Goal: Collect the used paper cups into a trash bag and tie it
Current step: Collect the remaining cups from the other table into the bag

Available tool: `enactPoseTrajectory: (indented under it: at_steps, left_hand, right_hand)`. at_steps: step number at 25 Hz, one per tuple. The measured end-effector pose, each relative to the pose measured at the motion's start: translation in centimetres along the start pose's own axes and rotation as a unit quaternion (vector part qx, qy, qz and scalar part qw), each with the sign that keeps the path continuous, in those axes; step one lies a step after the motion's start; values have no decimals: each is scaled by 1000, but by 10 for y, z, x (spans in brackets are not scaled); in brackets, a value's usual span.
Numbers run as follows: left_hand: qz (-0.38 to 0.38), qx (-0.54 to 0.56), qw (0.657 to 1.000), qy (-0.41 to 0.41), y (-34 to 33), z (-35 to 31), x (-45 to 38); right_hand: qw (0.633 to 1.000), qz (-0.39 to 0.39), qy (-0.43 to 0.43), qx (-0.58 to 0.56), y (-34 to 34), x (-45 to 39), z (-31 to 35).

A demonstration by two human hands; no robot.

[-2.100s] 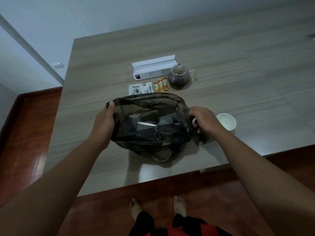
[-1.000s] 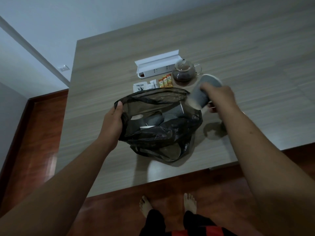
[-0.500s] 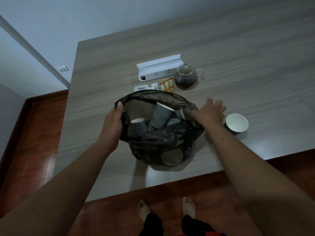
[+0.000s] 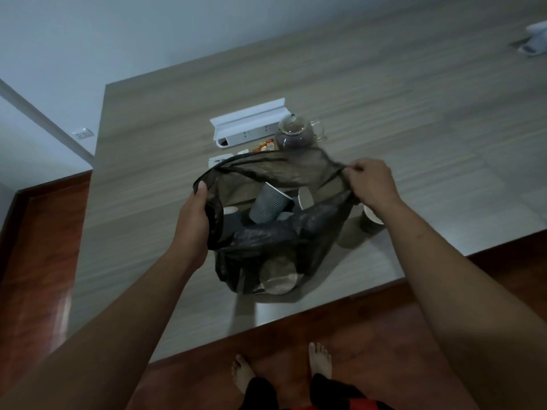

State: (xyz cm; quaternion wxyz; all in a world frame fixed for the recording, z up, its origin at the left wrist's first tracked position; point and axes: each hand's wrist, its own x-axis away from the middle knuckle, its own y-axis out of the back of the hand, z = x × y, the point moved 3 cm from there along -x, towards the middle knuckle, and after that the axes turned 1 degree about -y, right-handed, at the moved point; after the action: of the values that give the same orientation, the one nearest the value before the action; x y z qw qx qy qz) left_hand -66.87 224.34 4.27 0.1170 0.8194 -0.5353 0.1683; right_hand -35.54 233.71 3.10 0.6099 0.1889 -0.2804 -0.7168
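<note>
Holding the trash bag [image 4: 266,241] open at the near edge of the wooden table [image 4: 414,119], I grip its rim on both sides: my left hand [image 4: 192,220] is closed around the left edge, thumb on top, and my right hand [image 4: 373,184] pinches the right edge, pulling the mouth wide. The bag is thin, dark, see-through plastic, wrinkled and slack, sagging into a rounded pouch on the tabletop. Inside lie several paper cups; the clearest is a grey ribbed cup [image 4: 268,207], tilted with its white rim up and left, and another cup's round base presses against the plastic at the bag's near bottom. One more paper cup [image 4: 370,220] stands on the table just right of the bag, partly hidden under my right wrist. Farther back sit a round glass teapot [image 4: 294,134] with dark liquid, a long white power strip [image 4: 251,125] and small colourful sachets [image 4: 265,146]. The table's surface is matte grey-brown wood grain.
</note>
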Motion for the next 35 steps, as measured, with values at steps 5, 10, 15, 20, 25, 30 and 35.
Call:
enactPoseTrajectory:
  at_steps: [5, 10, 15, 20, 25, 30, 35]
  left_hand:
    - [1, -40, 999, -17, -14, 1, 0]
    - [-1, -74, 997, -27, -15, 1, -6]
    - [0, -99, 994, -36, -20, -2, -3]
    - [-7, -101, 994, -43, -15, -7, 5]
    - [-15, -90, 995, -45, -7, -15, 12]
    - [-10, -62, 997, -50, 1, -18, 17]
    - [-19, -42, 997, -53, 6, -23, 20]
  right_hand:
    - [993, 52, -22, 107, 18, -12, -66]
    - [943, 189, -52, 270, 10, 5, -122]
    - [978, 67, -52, 190, 5, 3, -121]
    - [990, -110, -44, -79, 38, 6, -32]
    - [986, 117, 2, -123, -18, 31, 53]
    - [959, 281, 28, 0, -84, 53, 69]
    - [997, 47, 18, 64, -64, 14, 41]
